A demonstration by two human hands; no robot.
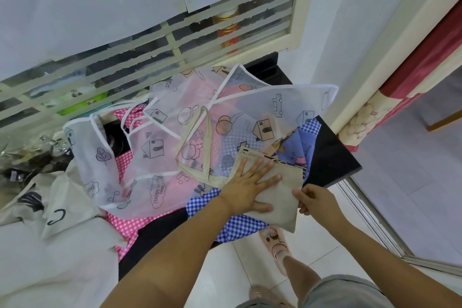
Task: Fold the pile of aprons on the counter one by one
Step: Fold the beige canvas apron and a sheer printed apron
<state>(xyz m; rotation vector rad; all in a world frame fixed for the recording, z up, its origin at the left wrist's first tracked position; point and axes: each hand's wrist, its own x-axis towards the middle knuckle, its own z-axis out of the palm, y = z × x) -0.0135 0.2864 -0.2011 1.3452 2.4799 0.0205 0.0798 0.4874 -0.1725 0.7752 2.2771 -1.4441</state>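
My left hand (250,184) lies flat, fingers spread, on the folded tan apron (277,207). My right hand (313,199) pinches its edge. Other aprons (160,147) cover the black tabletop (332,157).

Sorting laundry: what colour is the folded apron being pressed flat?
Plain beige folded fabric apron, head view.

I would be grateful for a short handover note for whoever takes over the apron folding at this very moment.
Left hand: flat, fingers straight, pressing on the beige apron.
Right hand: pinches that apron's right edge.
Beige apron: partly folded at the near right of the black counter, its strap loop spread over the pile.
Left: finish this fold, then the see-through printed aprons, pink checked apron and blue checked apron, all unfolded.
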